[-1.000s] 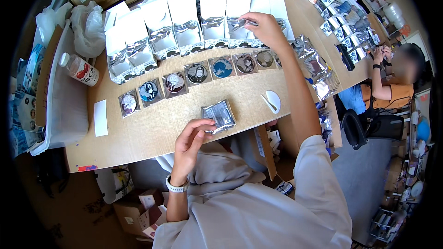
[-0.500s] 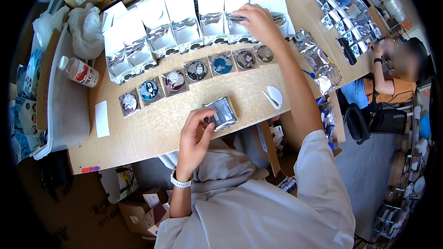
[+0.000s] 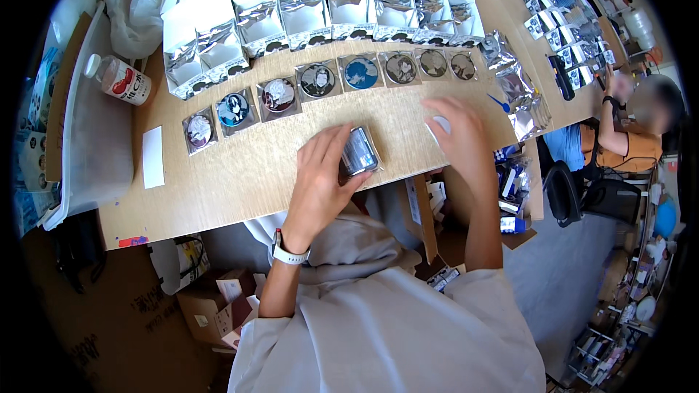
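My left hand grips a small stack of plastic-wrapped dark square packets near the table's front edge, fingers along its left side and thumb at its lower edge. To the right, my right hand hovers with its fingers loosely apart and nothing visible in them. It partly covers a white rounded piece on the table. Beyond both hands, a curved row of round picture badges in clear square sleeves lies across the tabletop. Behind it stand open white boxes with silver foil packets inside.
At left are a clear plastic bin, a bottle with a red-and-white label and a white card. More foil packets and a blue spoon-like tool lie at right. A co-worker sits farther right.
My right hand has come back from the boxes to above the white piece. My left hand has closed around the stack. The badge row now shows another badge at its right end.
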